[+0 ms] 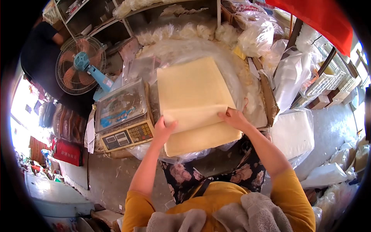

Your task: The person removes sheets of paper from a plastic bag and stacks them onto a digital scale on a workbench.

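A stack of pale cream sheets (193, 83), paper-like in look, lies on the plastic-covered table in front of me. Its near part (205, 139) slopes down toward my lap, past a crease running between my hands. My left hand (164, 129) grips the left edge at that crease, thumb on top and the other fingers partly hidden. On the opposite edge, my right hand (235, 119) pinches the sheets with its thumb and bent fingers. How many sheets each hand has hold of I cannot tell.
Left of the stack stands a digital scale (123, 112), with a blue fan (81, 62) behind it. Bagged goods (259, 36) crowd the back right. A plastic-wrapped white stack (293, 132) sits at the right. A person in dark clothes (38, 58) is at the far left.
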Tool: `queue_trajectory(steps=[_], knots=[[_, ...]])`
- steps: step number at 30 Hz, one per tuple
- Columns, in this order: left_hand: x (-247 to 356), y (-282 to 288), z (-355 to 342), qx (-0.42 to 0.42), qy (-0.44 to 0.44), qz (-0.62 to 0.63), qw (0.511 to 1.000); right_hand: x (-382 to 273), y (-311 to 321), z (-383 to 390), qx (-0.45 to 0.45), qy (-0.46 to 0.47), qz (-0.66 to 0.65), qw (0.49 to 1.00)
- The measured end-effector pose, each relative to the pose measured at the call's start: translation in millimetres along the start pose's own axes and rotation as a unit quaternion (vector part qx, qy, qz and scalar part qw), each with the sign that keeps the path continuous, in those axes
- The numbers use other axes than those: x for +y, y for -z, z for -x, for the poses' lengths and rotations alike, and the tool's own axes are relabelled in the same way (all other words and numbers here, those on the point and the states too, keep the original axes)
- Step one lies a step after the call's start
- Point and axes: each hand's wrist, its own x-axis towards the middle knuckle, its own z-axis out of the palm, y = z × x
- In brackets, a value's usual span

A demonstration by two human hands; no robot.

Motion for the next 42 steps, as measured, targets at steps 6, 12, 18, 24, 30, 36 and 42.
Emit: queue_trajectory(steps=[6,12,18,24,30,36,42], knots=[[-13.0,-39.9,-37.6,0.132,-0.097,-0.348,0.923,-14.3,-24.7,-44.8,0.078,-0.079,0.224,0.968],[-25.7,-61.8,-36.4,0.072,-0.151,-0.427,0.888,-10.8,-32.5,-52.0,0.176,0.215,0.361,0.89],[-25.8,-71.1,-33.4,0.081,-0.17,-0.437,0.879,7.9,-61.6,-50.2,0.149,0.247,0.362,0.887],[-22.9,-74.9,-29.0,0.097,-0.173,-0.444,0.874,5.0,-62.4,-50.9,0.13,0.215,0.346,0.904],[-32.1,-73.4,-31.6,0.116,-0.189,-0.453,0.864,1.6,-66.0,-51.9,0.134,0.198,0.361,0.902],[-17.3,-57.8,-26.6,0.031,-0.144,-0.393,0.908,-18.0,-62.3,-38.1,0.098,0.132,0.388,0.907],[-9.2,-88.6,48.5,0.242,0.014,0.257,0.936,-30.7,-77.0,3.0,0.042,0.084,0.339,0.936]])
